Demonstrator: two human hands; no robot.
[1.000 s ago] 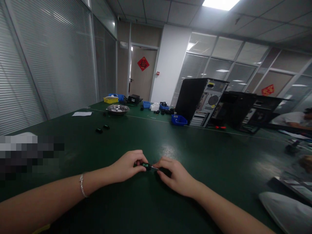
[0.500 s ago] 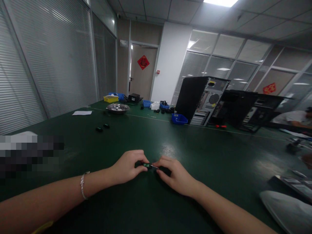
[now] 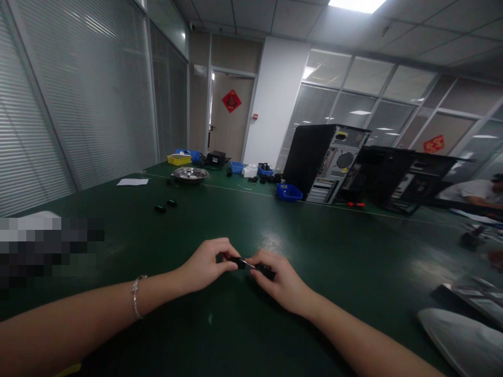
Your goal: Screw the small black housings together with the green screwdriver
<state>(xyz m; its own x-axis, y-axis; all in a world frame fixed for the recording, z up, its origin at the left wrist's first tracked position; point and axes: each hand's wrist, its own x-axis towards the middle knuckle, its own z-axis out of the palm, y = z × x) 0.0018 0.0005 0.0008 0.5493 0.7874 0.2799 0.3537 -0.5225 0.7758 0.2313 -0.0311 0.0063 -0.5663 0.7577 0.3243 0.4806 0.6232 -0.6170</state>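
Just above the table, my left hand (image 3: 210, 265) pinches a small black electronic part (image 3: 238, 262) between thumb and fingertips. Facing it, my right hand (image 3: 281, 275) is closed around the black handle (image 3: 265, 271) of a slim screwdriver. Its thin metal shaft (image 3: 249, 264) points left and meets the black part; whether the tip is inside it or only against it I cannot tell. Two similar small black pieces (image 3: 160, 208) lie on the green table beyond my left hand.
On the green table (image 3: 220, 214) stand a metal bowl (image 3: 190, 175), a white paper (image 3: 132, 181), a blue bin (image 3: 289, 191) and a black computer tower (image 3: 310, 157). A pale rounded object (image 3: 459, 335) is at the near right. Another person (image 3: 471, 191) sits at far right.
The part in my left hand has turned: its green circuit-board side showed before, now a black side does. Both hands stay nearly in place, and more of the screwdriver's handle shows.
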